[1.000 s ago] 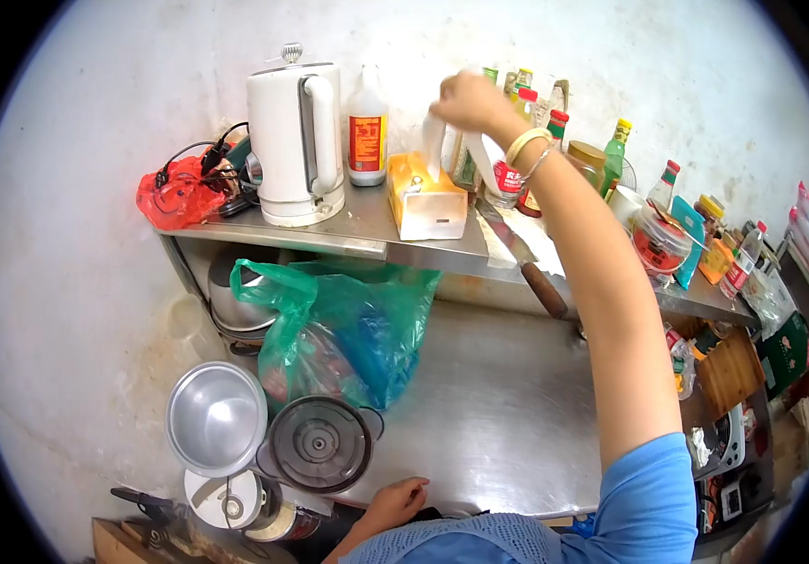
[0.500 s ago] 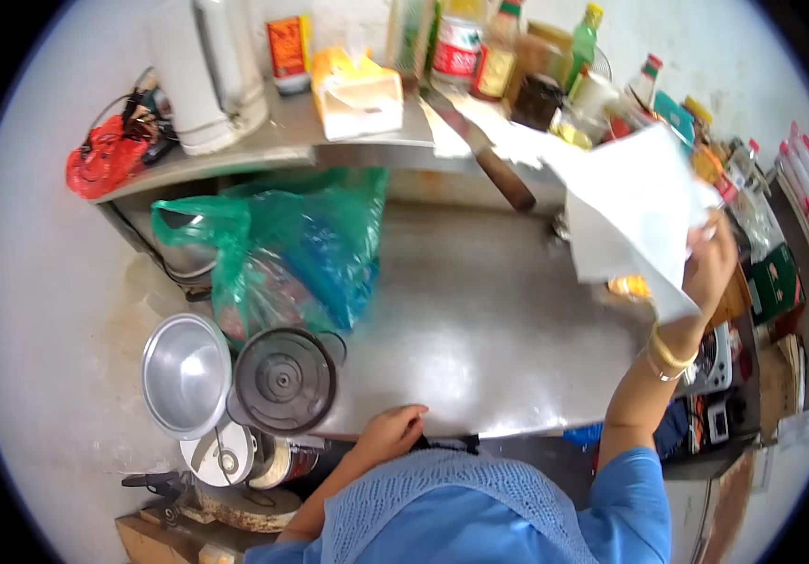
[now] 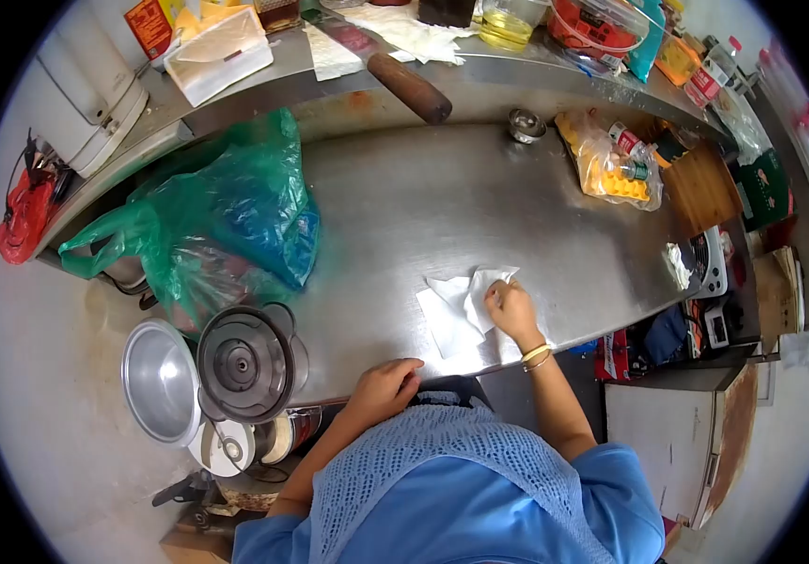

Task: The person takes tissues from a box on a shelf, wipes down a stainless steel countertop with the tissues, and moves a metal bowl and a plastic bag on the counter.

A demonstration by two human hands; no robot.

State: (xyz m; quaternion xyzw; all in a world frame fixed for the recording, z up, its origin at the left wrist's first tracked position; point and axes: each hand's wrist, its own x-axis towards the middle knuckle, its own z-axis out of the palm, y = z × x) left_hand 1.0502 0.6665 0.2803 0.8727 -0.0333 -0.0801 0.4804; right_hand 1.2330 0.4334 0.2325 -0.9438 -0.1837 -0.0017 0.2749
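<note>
My right hand (image 3: 513, 311) is closed on a crumpled white paper towel (image 3: 449, 320), pressed against the steel counter (image 3: 376, 216) near its front edge. Part of the towel lies flat to the left of the fingers. My left hand (image 3: 387, 387) rests at the counter's front edge, with a finger stretched to the right and nothing in it. Left of that hand stands a dark see-through lidded pot (image 3: 244, 362), beside a silver metal bowl (image 3: 160, 381).
A green plastic bag (image 3: 207, 207) fills the counter's left side. At the back are a small metal bowl (image 3: 526, 125) and a bagged yellow egg tray (image 3: 616, 174). From the shelf, a knife's wooden handle (image 3: 409, 86) juts out. A wooden board (image 3: 702, 188) leans at right.
My right hand has brought the white paper down and left, from raised at the back right onto the counter front. My left hand stays near the edge. The view has tilted downward.
</note>
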